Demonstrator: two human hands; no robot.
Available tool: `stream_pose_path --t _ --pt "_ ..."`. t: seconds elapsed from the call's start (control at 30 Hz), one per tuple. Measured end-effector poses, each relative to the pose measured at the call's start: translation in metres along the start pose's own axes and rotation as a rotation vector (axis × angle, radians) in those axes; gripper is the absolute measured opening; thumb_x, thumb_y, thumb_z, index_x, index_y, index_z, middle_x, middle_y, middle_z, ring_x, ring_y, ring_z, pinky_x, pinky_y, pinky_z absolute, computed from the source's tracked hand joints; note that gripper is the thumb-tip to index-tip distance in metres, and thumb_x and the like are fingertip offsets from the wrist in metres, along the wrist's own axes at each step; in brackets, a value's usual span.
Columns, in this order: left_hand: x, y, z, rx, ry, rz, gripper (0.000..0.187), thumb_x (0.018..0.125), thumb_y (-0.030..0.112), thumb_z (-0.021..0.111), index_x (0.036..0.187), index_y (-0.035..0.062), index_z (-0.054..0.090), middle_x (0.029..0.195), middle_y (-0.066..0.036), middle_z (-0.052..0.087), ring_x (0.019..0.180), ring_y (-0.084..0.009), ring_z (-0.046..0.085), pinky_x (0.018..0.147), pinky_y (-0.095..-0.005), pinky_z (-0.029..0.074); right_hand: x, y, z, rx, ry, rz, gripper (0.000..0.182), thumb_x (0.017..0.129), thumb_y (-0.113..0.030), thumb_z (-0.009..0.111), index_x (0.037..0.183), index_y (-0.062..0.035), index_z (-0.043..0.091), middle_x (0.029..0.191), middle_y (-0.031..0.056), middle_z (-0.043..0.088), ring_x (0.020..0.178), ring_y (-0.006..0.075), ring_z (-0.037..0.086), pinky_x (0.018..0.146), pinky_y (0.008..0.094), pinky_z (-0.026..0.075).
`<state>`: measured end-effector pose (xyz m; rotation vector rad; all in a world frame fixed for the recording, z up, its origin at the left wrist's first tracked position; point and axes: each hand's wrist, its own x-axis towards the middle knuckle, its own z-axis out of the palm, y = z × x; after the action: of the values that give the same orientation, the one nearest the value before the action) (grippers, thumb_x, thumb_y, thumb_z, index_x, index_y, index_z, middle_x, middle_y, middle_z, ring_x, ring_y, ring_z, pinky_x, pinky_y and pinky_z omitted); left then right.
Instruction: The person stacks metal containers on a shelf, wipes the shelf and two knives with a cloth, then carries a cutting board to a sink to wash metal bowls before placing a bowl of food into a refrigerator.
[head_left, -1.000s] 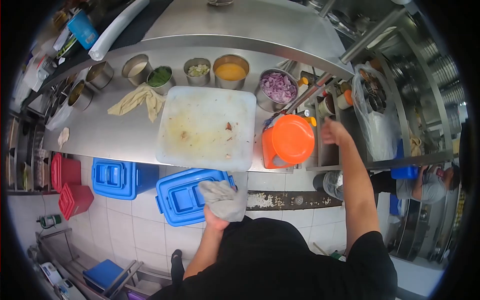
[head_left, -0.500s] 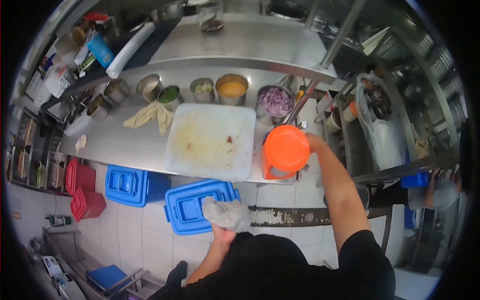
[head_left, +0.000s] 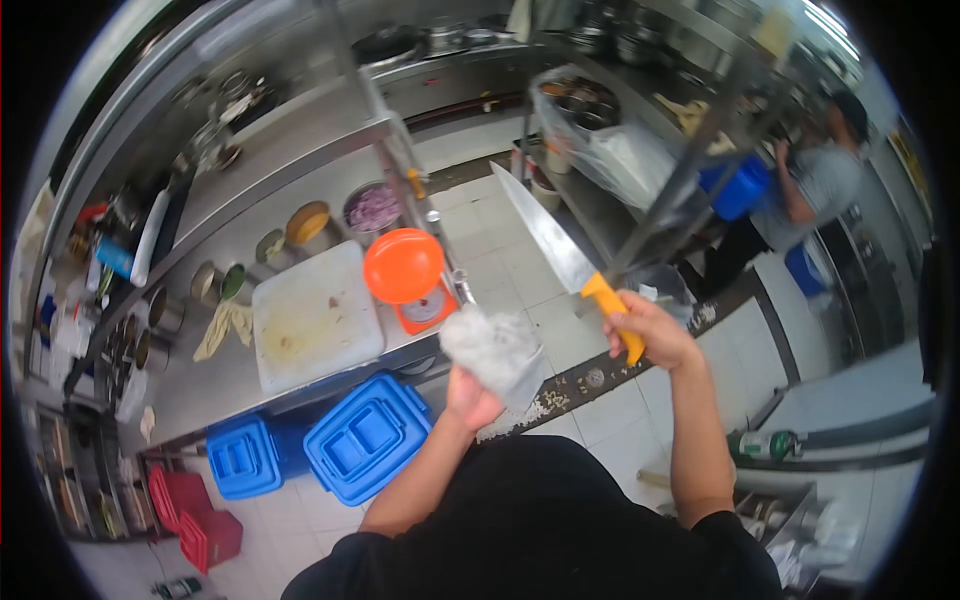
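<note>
In the head view, orange kitchen scale (head_left: 424, 309) at ten o'clock of grey cloth (head_left: 492, 352), cutting board (head_left: 310, 322) at nine, blue bin (head_left: 367, 440) at eight, metal rack (head_left: 676, 205) at twelve from right hand (head_left: 650, 332), knife (head_left: 557, 246) aimed along its long axis toward eleven, its handle wrapped by curled fingers, cloth held up by left hand (head_left: 473, 398), finger closure hidden.

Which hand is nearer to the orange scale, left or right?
Left hand: it holds a cloth close to the scale; the right hand, gripping a knife, is farther right.
</note>
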<state>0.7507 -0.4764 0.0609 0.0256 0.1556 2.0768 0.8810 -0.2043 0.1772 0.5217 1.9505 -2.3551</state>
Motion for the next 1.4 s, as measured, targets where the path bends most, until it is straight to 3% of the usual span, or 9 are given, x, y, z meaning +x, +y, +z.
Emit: stream_pose_path --t 0.2,0.33,0.47,0.67,0.77,0.87,0.97,1.27,1.4 --pt "0.074 -0.088 0.044 0.258 -0.143 -0.211 0.076 0.104 0.068 0.036 0.149 0.0073 0.046 0.148 -0.012 0.054 0.135 -0.0298 0.053 0.118 -0.0482 0.038 -0.074 0.054 0.042 0.17 0.301 0.05 0.021 0.105 -0.028 0.061 0.103 -0.0078 0.056 0.074 -0.0032 0.051 0.052 0.0052 0.044 0.047 0.0229 0.038" --pt "0.083 -0.117 0.045 0.465 -0.155 -0.226 0.055 0.107 0.044 0.056 0.145 0.0058 0.049 0.139 -0.009 0.06 0.128 -0.0249 0.058 0.111 -0.0441 0.046 -0.096 0.076 0.046 0.052 0.542 -0.037 0.022 0.108 -0.03 0.058 0.1 -0.0093 0.054 0.074 -0.0029 0.052 0.052 0.0045 0.043 0.045 0.0225 0.037" --pt "0.095 -0.137 0.048 0.668 -0.087 -0.218 0.043 0.1 0.021 0.07 0.136 0.0045 0.054 0.128 -0.01 0.065 0.117 -0.0231 0.065 0.1 -0.0406 0.054 -0.102 0.102 0.048 -0.409 0.857 -0.252 0.029 0.105 -0.029 0.061 0.1 -0.0011 0.054 0.076 0.0114 0.062 0.064 0.0209 0.061 0.06 0.0386 0.048" --pt "0.131 -0.143 0.074 0.966 -0.075 -0.191 0.046 0.088 0.008 0.082 0.126 0.0043 0.057 0.114 -0.009 0.068 0.103 -0.021 0.069 0.09 -0.0376 0.057 -0.107 0.095 0.048 -0.384 0.927 -0.226 0.032 0.103 -0.031 0.061 0.101 -0.0005 0.053 0.073 0.0226 0.064 0.071 0.044 0.066 0.063 0.049 0.047" --pt "0.151 -0.134 0.075 0.921 -0.063 -0.188 0.052 0.085 0.006 0.084 0.128 0.0034 0.056 0.113 -0.01 0.068 0.101 -0.0222 0.069 0.088 -0.0372 0.058 -0.106 0.086 0.049 -0.4 0.915 -0.203 0.032 0.103 -0.031 0.061 0.1 -0.0004 0.053 0.071 0.0218 0.062 0.068 0.0428 0.064 0.062 0.0487 0.046" --pt "0.176 -0.113 0.084 0.888 -0.069 -0.168 0.049 0.087 0.008 0.082 0.128 0.0049 0.055 0.112 -0.008 0.067 0.1 -0.0217 0.069 0.085 -0.0384 0.058 -0.105 0.091 0.051 -0.455 0.873 -0.162 0.03 0.104 -0.029 0.061 0.098 -0.0008 0.054 0.071 0.0084 0.057 0.061 0.0186 0.057 0.058 0.0378 0.045" --pt "0.2 -0.092 0.093 0.86 -0.122 -0.198 0.046 0.087 0.006 0.08 0.127 0.005 0.056 0.111 -0.008 0.067 0.099 -0.0216 0.069 0.085 -0.0387 0.058 -0.105 0.092 0.057 -0.338 0.839 -0.127 0.032 0.103 -0.03 0.062 0.097 0.0001 0.054 0.071 0.0147 0.06 0.063 0.0302 0.06 0.061 0.0428 0.045" --pt "0.267 -0.083 0.104 0.771 -0.15 -0.162 0.045 0.087 -0.002 0.075 0.127 0.0032 0.054 0.11 -0.013 0.068 0.097 -0.0287 0.073 0.084 -0.0468 0.063 -0.124 0.074 0.067 0.014 0.737 -0.003 0.023 0.107 -0.029 0.057 0.103 -0.0068 0.053 0.069 -0.0018 0.049 0.048 0.0065 0.043 0.044 0.0253 0.038" --pt "0.266 -0.105 0.097 0.744 -0.152 -0.238 0.05 0.088 0.001 0.078 0.131 0.0059 0.054 0.115 -0.01 0.066 0.104 -0.0247 0.069 0.091 -0.0426 0.059 -0.127 0.082 0.048 0.61 0.352 -0.047 0.03 0.109 -0.036 0.051 0.104 -0.0071 0.055 0.067 -0.0008 0.049 0.046 0.008 0.043 0.044 0.0243 0.039"
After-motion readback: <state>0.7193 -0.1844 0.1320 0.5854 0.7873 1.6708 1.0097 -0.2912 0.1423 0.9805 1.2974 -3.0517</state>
